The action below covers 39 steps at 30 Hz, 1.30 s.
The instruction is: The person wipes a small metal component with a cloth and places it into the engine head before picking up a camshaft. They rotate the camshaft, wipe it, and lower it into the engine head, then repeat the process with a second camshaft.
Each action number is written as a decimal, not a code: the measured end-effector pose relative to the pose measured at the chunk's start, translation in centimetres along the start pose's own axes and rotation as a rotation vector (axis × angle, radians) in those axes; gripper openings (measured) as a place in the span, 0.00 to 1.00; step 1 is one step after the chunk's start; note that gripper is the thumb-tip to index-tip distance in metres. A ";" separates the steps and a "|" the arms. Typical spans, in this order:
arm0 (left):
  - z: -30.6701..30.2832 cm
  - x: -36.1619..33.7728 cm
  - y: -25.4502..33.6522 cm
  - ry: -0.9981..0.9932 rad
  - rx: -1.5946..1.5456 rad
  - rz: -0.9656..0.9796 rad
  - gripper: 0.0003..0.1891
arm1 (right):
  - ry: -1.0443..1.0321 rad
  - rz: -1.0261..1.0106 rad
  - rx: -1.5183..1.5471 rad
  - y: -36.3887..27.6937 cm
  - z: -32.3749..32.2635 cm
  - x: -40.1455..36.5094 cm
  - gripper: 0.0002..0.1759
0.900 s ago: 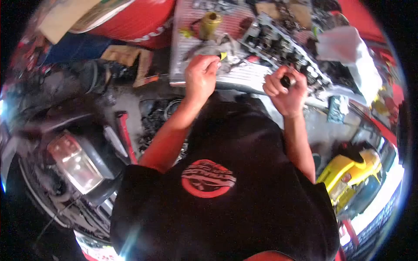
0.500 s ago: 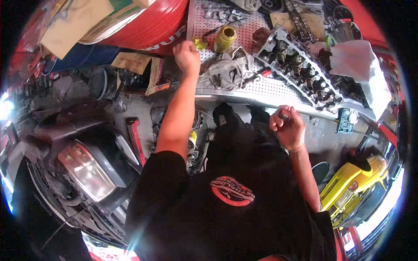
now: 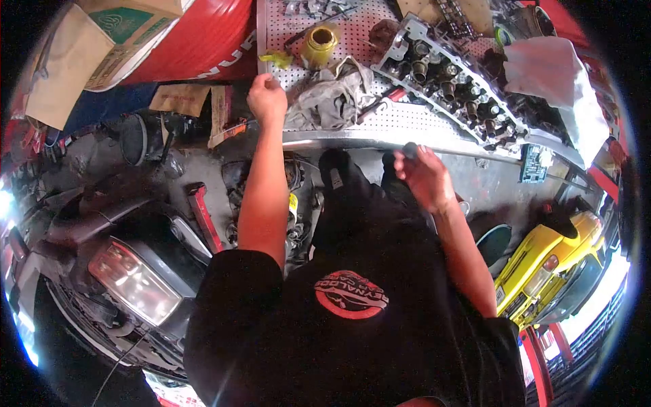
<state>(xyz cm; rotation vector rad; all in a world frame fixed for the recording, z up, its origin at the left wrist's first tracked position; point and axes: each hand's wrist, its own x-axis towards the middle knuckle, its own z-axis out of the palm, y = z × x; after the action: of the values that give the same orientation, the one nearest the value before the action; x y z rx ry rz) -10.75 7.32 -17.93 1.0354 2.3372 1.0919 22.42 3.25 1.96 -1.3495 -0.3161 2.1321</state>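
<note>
My left hand [image 3: 268, 100] is closed, fingers curled inward, over the near left edge of the bench. Whether anything is inside it is hidden. Just beyond it lies a crumpled yellow-green scrap [image 3: 277, 59], apart from the fingers. A gold-coloured open-topped container [image 3: 320, 46] stands to its right, and a grey rag [image 3: 332, 102] is bunched in front of that. In front of the bench my right hand [image 3: 427, 180] grips a small dark rounded piece [image 3: 410, 150] at its fingertips, slightly blurred. Farther right on the bench rests an engine cylinder head [image 3: 454, 85].
The perforated bench top [image 3: 420, 122] has a metal front edge. A red-handled tool [image 3: 395, 94] lies by the rag. At right are a white sheet [image 3: 553, 68] and a teal piece [image 3: 536, 163]. A red drum [image 3: 210, 47], cardboard [image 3: 68, 68] and car headlight [image 3: 135, 281] are at left.
My left hand has drawn back from the yellow-green scrap. My right hand has turned, bringing the dark piece out at its fingertips. The whole view has shifted slightly.
</note>
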 end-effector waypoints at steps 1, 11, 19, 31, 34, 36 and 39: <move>-0.9 -1.8 1.6 -0.112 -0.010 -0.051 0.18 | -0.008 0.012 -0.032 -0.1 0.2 1.0 0.15; -0.8 -7.6 6.7 -0.255 -0.282 0.287 0.13 | -0.185 0.198 0.163 1.6 0.4 13.6 0.15; 5.0 -8.6 8.3 -0.291 -0.559 0.064 0.09 | -0.049 0.126 -0.018 4.6 3.8 19.1 0.22; 2.8 -6.7 6.1 -0.158 -0.911 -0.504 0.14 | -0.143 0.039 -0.453 5.0 2.4 19.9 0.32; -0.4 -5.3 6.7 -0.388 -1.080 -0.587 0.15 | -0.149 -0.109 -1.214 1.1 4.3 17.3 0.30; -0.1 -6.0 8.6 -0.589 -0.862 -0.546 0.16 | -0.173 -0.247 -1.342 1.1 4.2 17.3 0.28; 4.6 -6.9 8.3 -0.493 -0.703 -0.039 0.17 | -0.169 -0.483 -1.321 1.9 3.8 18.1 0.29</move>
<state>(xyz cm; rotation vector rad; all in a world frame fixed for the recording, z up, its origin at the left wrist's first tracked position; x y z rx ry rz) 0.36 8.12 -14.32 0.8449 1.4167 1.3155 12.78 12.85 -10.71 -1.4181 -2.1227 1.5216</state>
